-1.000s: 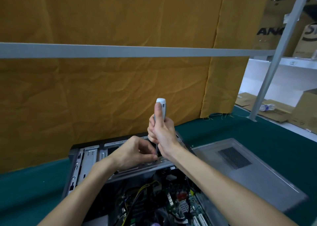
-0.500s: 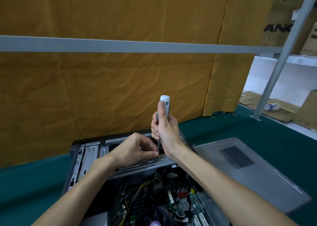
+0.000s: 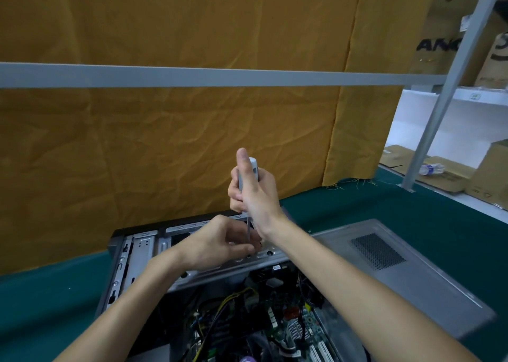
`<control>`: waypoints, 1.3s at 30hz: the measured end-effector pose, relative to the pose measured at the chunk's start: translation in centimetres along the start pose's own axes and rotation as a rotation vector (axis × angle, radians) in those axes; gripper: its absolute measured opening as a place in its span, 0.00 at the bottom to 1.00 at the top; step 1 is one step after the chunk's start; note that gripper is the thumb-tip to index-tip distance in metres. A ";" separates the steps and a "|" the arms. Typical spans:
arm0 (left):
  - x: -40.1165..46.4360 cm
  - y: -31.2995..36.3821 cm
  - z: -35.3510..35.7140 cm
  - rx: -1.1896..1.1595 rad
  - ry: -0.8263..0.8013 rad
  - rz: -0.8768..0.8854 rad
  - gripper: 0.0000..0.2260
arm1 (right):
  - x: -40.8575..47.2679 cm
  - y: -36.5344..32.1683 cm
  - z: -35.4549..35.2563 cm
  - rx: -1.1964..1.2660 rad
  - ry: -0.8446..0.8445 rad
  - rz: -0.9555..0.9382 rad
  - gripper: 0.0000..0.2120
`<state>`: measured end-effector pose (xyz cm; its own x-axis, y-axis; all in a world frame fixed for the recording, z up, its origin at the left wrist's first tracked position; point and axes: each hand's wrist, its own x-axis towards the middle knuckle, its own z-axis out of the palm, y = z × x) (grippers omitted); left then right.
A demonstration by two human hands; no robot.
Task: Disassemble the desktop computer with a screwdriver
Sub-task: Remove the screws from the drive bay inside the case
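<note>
An open desktop computer case (image 3: 132, 257) lies on its side on the green table, with the motherboard and cables (image 3: 247, 315) showing inside. My right hand (image 3: 255, 194) grips the white handle of a screwdriver (image 3: 253, 169), held upright, thumb along the handle. Its thin shaft (image 3: 248, 228) points down onto the metal drive bracket (image 3: 264, 257) across the case. My left hand (image 3: 220, 243) rests on that bracket and pinches the shaft near its tip with thumb and fingers. The tip and the screw are hidden by my fingers.
The removed grey side panel (image 3: 398, 273) with a vent grille lies right of the case. An orange cloth (image 3: 165, 141) hangs behind, crossed by a grey rail (image 3: 192, 75). A slanted post (image 3: 439, 108), cardboard boxes (image 3: 489, 174) and a plastic bottle (image 3: 430, 169) stand at the right.
My right hand has turned on the screwdriver handle, so the thumb now covers its top. The left hand stays at the shaft. The view has shifted slightly.
</note>
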<state>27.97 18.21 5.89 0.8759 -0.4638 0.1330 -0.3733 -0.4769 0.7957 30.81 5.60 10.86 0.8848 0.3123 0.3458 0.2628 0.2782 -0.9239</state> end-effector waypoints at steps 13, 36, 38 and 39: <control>0.3 -0.6 0.2 -0.009 0.107 -0.020 0.06 | 0.8 0.1 -1.3 0.033 0.048 -0.005 0.31; 0.7 0.0 0.6 -0.141 0.152 -0.013 0.03 | -0.9 0.9 -2.3 -0.004 0.099 -0.046 0.23; 0.6 0.0 0.3 -0.168 0.122 0.019 0.06 | -1.1 0.8 -2.3 0.047 0.072 -0.004 0.25; 0.6 0.0 0.2 -0.157 0.130 0.030 0.07 | -1.1 0.8 -2.2 0.068 0.067 0.002 0.26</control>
<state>28.42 17.78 5.90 0.9008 -0.3711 0.2254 -0.3570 -0.3376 0.8710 30.89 3.43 9.37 0.9096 0.2519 0.3303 0.2365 0.3397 -0.9103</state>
